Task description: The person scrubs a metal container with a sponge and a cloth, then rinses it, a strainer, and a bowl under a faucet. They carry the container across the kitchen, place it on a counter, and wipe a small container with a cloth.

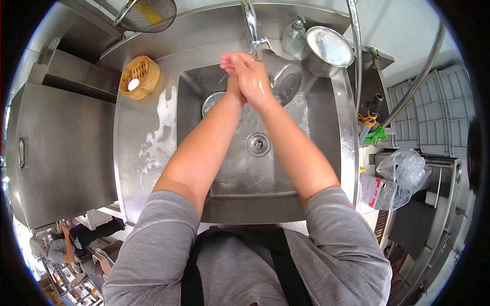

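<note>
Both bare hands are together beneath the chrome faucet (251, 28), above the steel sink (194, 168). My right hand (253, 84) looks wet and shiny, and it lies over and around my left hand (233, 85). Much of the left hand is hidden behind it. Some fingertips point up and left, but whose they are is hard to tell. Behind the right hand, a steel pot (287, 81) leans in the back of the basin. The rim of a round metal container (208, 104) shows beside the left forearm. Water wets the basin floor around the drain (258, 145).
Left of the basin, a bamboo steamer (149, 76) holds a white round item near foam (166, 115). A strainer (150, 15) hangs above. At back right stand a pump bottle (294, 41) and lidded pot (326, 56). A hose (423, 66) curves right. Another person (58, 247) is lower left.
</note>
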Available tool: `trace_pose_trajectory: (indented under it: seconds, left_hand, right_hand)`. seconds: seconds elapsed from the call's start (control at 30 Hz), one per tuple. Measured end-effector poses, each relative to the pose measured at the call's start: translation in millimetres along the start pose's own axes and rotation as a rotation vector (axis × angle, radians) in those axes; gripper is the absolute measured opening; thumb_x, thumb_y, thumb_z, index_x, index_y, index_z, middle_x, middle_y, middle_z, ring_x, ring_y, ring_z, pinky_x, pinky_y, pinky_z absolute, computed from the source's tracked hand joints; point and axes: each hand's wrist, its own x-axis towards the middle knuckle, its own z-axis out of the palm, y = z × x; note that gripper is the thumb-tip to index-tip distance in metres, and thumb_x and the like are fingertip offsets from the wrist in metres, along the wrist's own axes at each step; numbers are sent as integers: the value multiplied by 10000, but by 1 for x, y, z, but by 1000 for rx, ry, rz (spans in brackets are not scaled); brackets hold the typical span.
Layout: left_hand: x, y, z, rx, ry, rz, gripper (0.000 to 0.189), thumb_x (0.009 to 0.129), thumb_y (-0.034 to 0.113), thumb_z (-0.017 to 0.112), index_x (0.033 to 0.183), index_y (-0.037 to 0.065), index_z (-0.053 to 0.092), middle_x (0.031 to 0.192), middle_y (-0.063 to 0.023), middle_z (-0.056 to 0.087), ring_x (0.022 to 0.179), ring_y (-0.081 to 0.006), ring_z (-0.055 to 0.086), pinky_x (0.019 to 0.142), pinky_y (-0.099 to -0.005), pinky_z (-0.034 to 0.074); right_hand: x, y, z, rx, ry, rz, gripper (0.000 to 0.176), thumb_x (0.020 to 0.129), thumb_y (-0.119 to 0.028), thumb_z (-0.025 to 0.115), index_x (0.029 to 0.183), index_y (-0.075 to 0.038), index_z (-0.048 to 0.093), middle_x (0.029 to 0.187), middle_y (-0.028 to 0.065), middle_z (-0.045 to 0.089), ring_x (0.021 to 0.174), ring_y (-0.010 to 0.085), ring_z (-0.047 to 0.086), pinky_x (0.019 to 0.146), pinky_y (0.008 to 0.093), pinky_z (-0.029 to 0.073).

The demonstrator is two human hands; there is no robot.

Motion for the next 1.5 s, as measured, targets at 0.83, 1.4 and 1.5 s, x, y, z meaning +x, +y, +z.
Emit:
trace_pose_trajectory:
  seconds: [0.83, 1.4, 1.5]
  left_hand:
    - [-123, 2, 70, -110, 554, -205, 682, 929, 613, 313, 1366, 98, 409, 1388, -114, 436, 1242, -329, 453, 980, -532, 411]
    - [-93, 32, 105, 161, 559, -493, 701, 880, 641, 413, 1314, 95, 486, 1223, -116, 566, 1143, -243, 535, 930, -449, 448]
    - [-92, 35, 105, 231, 643, -543, 582, 864, 463, 472, 1354, 148, 464, 1232, -108, 547, 1150, -222, 509, 973, -405, 398]
  right_hand:
    - [-55, 37, -110, 355, 383, 624, 559, 956, -502, 418, 1323, -84, 476, 1291, 125, 533, 1150, 246, 521, 1009, 400, 377]
    - [-87, 14, -101, 252, 296, 370, 371, 998, -347, 423, 1210, -61, 527, 1143, 85, 587, 1086, 175, 543, 956, 312, 411]
    - [-89, 18, -103, -332, 210, -5, 492, 1007, -430, 332, 1300, -56, 460, 1306, 116, 478, 1261, 218, 410, 1074, 338, 277]
